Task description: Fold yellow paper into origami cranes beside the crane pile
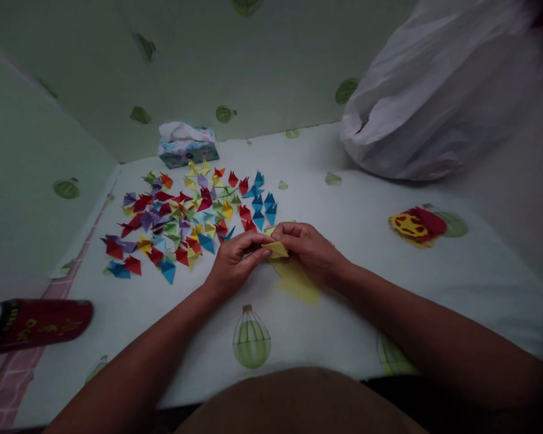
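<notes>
A small folded piece of yellow origami paper [277, 249] is pinched between my two hands, just above the table. My left hand [238, 259] grips its left edge with thumb and fingers. From the other side, my right hand [308, 248] closes on its upper right part; some fingertips are hidden. Below, partly under my right hand, yellow paper sheets [301, 286] lie on the table. Many small folded paper cranes [176, 214] in red, blue, purple, green and yellow spread out beyond my left hand.
A tissue box [187, 147] stands at the back by the wall. A large white plastic bag [416, 114] rests at the back right. Red and yellow cut-out pieces [417, 225] lie on the right of the tablecloth [199, 349]. At left is a red can [40, 325].
</notes>
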A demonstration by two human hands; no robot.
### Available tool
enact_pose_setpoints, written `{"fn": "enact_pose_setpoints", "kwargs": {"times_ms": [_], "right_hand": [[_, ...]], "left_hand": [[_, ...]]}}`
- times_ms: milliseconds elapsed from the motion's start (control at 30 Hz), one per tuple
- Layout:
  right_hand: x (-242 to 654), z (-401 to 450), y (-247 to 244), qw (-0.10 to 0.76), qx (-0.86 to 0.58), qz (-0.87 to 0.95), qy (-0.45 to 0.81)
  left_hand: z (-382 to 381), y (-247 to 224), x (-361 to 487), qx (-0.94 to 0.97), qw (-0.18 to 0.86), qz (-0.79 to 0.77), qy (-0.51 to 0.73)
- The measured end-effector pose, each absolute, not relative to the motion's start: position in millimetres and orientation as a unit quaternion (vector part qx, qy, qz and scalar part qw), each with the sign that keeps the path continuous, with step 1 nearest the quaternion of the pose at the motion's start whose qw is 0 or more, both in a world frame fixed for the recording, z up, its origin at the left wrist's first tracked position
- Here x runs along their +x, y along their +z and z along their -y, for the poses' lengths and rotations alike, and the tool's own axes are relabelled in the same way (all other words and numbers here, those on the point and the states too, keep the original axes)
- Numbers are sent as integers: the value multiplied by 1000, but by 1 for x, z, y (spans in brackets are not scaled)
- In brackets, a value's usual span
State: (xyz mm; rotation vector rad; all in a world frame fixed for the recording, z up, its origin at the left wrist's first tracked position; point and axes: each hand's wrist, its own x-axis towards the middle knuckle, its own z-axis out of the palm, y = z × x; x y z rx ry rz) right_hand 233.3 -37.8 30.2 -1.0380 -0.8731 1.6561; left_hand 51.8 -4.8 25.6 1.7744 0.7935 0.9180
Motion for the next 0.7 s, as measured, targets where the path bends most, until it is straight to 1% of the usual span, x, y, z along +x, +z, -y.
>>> {"fn": "enact_pose_setpoints", "kwargs": {"times_ms": [133, 300, 467, 700], "right_hand": [[231, 37, 29, 474, -403, 329, 710], [230, 38, 27, 480, -409, 336, 700], [232, 37, 27, 524, -392, 403, 640], [232, 36, 25, 521, -381, 538, 542]], "left_hand": [[7, 24, 53, 704, 493, -338, 382], [9, 28, 57, 648, 546, -349, 400], [9, 29, 58, 594, 567, -374, 432], [7, 24, 58, 503, 603, -419, 456]]}}
